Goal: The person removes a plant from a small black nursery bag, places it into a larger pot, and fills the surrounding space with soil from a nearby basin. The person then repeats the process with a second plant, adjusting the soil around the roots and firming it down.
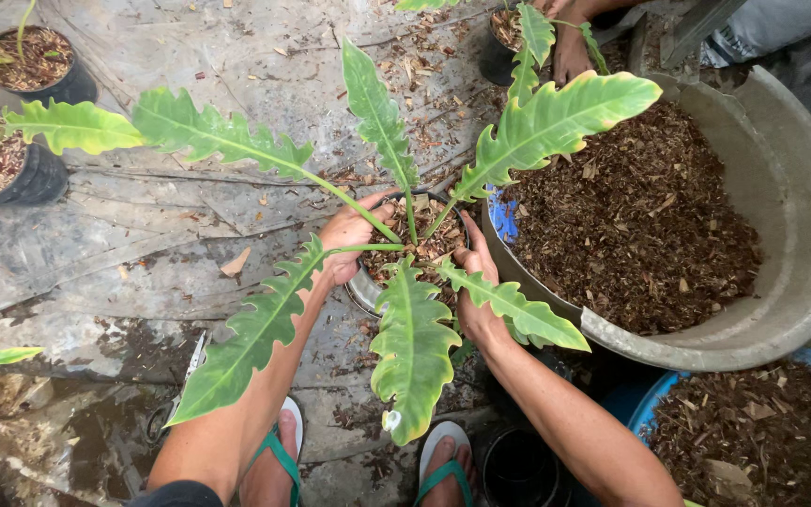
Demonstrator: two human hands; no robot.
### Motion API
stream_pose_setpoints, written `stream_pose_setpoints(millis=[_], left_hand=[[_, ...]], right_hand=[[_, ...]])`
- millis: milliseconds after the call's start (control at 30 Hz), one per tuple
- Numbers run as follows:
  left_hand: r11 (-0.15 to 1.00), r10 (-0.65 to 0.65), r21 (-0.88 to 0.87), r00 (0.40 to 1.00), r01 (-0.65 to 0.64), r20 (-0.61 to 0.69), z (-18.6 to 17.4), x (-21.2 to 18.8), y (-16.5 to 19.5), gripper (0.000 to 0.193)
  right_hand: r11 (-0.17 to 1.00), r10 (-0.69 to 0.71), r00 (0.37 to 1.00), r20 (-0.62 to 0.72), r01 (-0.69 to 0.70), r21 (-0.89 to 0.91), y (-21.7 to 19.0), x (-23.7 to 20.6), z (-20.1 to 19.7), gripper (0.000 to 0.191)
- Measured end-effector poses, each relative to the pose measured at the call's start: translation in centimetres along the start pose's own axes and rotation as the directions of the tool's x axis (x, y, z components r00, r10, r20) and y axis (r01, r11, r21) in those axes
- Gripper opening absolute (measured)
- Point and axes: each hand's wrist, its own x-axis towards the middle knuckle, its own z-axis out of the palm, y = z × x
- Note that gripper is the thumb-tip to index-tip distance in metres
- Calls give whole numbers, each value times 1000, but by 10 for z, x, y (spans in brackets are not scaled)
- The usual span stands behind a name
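Observation:
A small black pot (368, 293) filled with brown bark mix stands on the wet ground between my arms. It holds a plant with long, wavy-edged green leaves (413, 347) spreading in all directions. My left hand (349, 237) rests on the pot's left rim, fingers pressed toward the plant's stems. My right hand (477, 291) cups the pot's right side, partly hidden under a leaf. My feet in green-strapped sandals (279, 451) show below.
A large grey tub (781, 188) of brown bark mix sits right of the pot. A blue tub (654, 399) of the same mix lies lower right. Two potted plants (39, 61) stand upper left, an empty black pot (518, 465) near my feet. Another person's foot (570, 47) is at the top.

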Motion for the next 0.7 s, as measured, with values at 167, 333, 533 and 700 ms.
stream_pose_setpoints(millis=[167,333,533,700], left_hand=[[955,-87,-280,994,102,64,-1,-4,4,49],[997,-39,-75,997,34,-62,1,-1,3,51],[974,-119,-203,990,101,-78,4,-8,8,45],[899,-270,-367,962,241,-31,13,-24,21,38]], right_hand=[[1000,15,1000,0,-15,-8,1,-1,-2,83],[997,69,998,-1,-69,39,-1,-1,0,82],[991,91,995,-28,-87,106,-3,3,0,75],[986,24,999,-22,-20,163,4,5,-1,70]])
